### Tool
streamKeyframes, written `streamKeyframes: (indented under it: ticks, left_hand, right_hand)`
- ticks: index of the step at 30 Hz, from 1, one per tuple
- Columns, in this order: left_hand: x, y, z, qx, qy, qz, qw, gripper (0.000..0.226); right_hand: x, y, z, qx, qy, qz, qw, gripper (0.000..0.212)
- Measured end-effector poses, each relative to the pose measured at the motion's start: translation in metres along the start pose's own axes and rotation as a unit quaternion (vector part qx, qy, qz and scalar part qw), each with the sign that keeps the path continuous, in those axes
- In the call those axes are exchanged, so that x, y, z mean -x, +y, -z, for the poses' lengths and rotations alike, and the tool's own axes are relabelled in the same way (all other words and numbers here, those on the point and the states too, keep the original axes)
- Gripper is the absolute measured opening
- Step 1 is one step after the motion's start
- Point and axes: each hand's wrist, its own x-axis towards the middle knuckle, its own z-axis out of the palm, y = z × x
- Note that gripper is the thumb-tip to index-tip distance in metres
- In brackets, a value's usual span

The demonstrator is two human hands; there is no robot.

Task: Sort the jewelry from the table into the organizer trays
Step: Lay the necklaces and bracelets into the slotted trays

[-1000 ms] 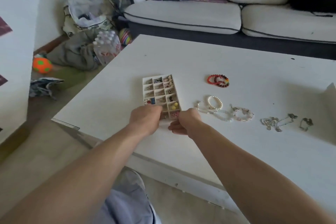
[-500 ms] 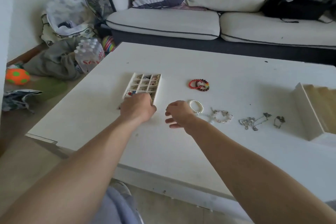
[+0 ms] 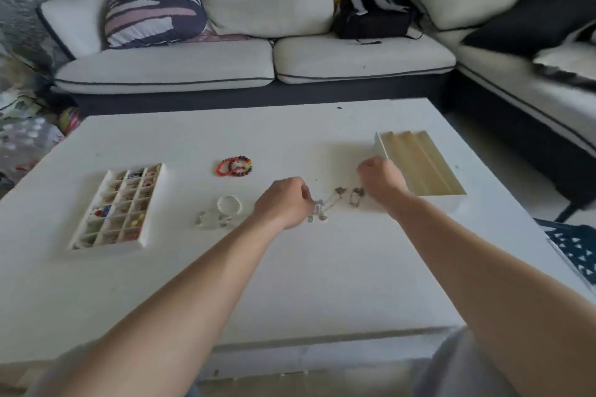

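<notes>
A white compartment tray (image 3: 106,247) with several small pieces in its cells lies at the table's left. Red and dark bead bracelets (image 3: 234,167) lie behind the middle. A pearl bracelet (image 3: 229,205) and a clear bead bracelet (image 3: 211,221) lie left of my left hand (image 3: 283,203). That hand's curled fingers pinch the left end of a silver chain (image 3: 322,211). My right hand (image 3: 380,177) is curled, with nothing visible in it, just above a small silver piece (image 3: 356,196) and beside the stepped beige tray (image 3: 422,167).
The white table (image 3: 322,284) has its front edge close to my knees. A sofa (image 3: 258,68) with cushions and a black bag (image 3: 371,19) runs behind and to the right. Bags and a ball clutter the floor at left; a blue patterned item (image 3: 574,248) lies at right.
My left hand let go of the compartment tray and moved right to the silver chain. My right hand moved right toward the stepped tray. The view swung right.
</notes>
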Motion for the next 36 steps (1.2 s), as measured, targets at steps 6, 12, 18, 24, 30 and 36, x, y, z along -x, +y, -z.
streamKeyframes:
  ticks: [6, 12, 18, 24, 30, 36]
  left_hand:
    - [-0.036, 0.086, -0.048, 0.074, -0.011, -0.019, 0.997, 0.028]
    - [-0.065, 0.145, -0.106, 0.11, -0.014, 0.03, 0.993, 0.051]
    - [-0.075, 0.145, -0.125, 0.146, -0.001, 0.03, 0.989, 0.017]
    - [-0.054, 0.129, -0.108, 0.162, 0.035, -0.015, 0.986, 0.03]
    - [-0.043, 0.101, -0.091, 0.34, 0.038, 0.006, 0.94, 0.02]
    - [-0.024, 0.034, -0.039, 0.402, 0.197, 0.122, 0.886, 0.027]
  right_hand:
    - [-0.027, 0.062, 0.077, 0.138, 0.153, -0.089, 0.974, 0.031]
    - [-0.043, 0.111, 0.102, 0.15, 0.123, -0.155, 0.969, 0.043]
    - [-0.048, 0.114, 0.095, 0.118, 0.094, -0.149, 0.977, 0.012]
    - [-0.052, 0.116, 0.088, 0.11, 0.124, -0.123, 0.978, 0.021]
    - [-0.04, 0.096, 0.081, 0.166, 0.143, -0.061, 0.974, 0.022]
    - [-0.019, 0.058, 0.071, 0.174, 0.092, 0.093, 0.976, 0.045]
